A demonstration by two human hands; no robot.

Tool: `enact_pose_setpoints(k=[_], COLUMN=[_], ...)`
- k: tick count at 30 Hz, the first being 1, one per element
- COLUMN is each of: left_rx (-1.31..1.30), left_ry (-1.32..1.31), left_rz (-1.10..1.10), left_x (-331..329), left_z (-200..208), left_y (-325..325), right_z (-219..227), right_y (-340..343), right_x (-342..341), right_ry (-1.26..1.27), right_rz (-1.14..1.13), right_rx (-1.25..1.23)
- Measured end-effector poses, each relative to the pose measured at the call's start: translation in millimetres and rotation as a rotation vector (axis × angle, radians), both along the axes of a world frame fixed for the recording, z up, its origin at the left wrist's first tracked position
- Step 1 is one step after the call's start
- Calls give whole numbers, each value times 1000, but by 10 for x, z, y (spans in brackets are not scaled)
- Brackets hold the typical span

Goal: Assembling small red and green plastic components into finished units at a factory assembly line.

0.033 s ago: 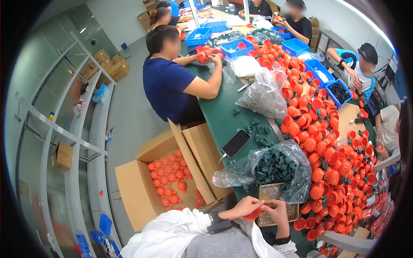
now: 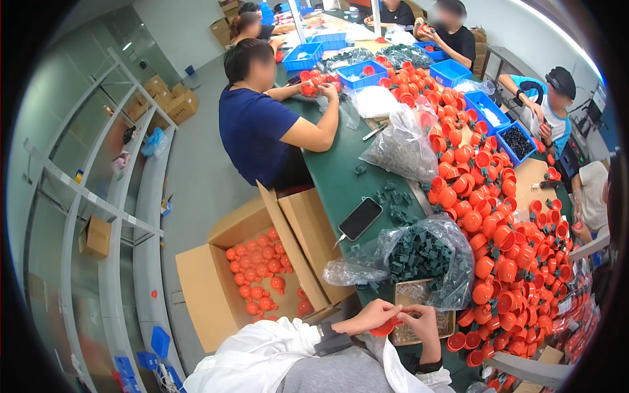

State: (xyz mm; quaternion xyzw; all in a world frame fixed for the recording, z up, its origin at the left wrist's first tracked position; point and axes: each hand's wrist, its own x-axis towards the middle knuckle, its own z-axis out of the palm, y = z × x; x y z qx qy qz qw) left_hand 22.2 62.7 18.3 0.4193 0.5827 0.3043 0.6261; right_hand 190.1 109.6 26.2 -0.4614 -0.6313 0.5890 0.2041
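Observation:
My left hand point(image 2: 373, 316) is closed round a small orange-red plastic cup point(image 2: 381, 330) in front of my body. My right hand point(image 2: 422, 322) pinches at the top of the same piece, its fingertips meeting those of the left. Whatever lies between the fingertips is too small to make out. Beneath and beside the right hand sits a shallow tan tray point(image 2: 447, 323) with small clear parts. Just beyond it, a clear plastic bag point(image 2: 462, 288) lies open, full of dark green plastic clips point(image 2: 419, 257).
A big heap of orange-red cups point(image 2: 504, 252) covers the table's right side. A phone point(image 2: 360, 218) with a cable lies on the green tabletop point(image 2: 334, 171). Left of the table stands an open carton point(image 2: 196, 278) holding orange-red balls point(image 2: 259, 262). Several co-workers sit around the table.

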Motion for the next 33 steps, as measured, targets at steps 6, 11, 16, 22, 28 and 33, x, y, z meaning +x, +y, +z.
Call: enact_pose_setpoints(k=[6, 11, 16, 22, 28, 33], left_rx=[113, 316, 330, 257, 210, 217], left_ry=[92, 309, 389, 38, -185, -63], left_rz=[18, 73, 37, 335, 349, 292], left_x=[-85, -91, -119, -369, -375, -338], left_z=[109, 147, 248, -104, 311, 264], left_y=[-104, -223, -235, -135, 58, -49], right_z=[13, 16, 8, 339, 552, 603], right_y=[-42, -118, -122, -30, 20, -9], right_x=[-93, -214, -218, -408, -527, -618], right_ry=[20, 115, 114, 135, -68, -69], right_rz=[-58, -162, -98, -281, -182, -166], right_rx=[-127, -237, -397, 303, 554, 618])
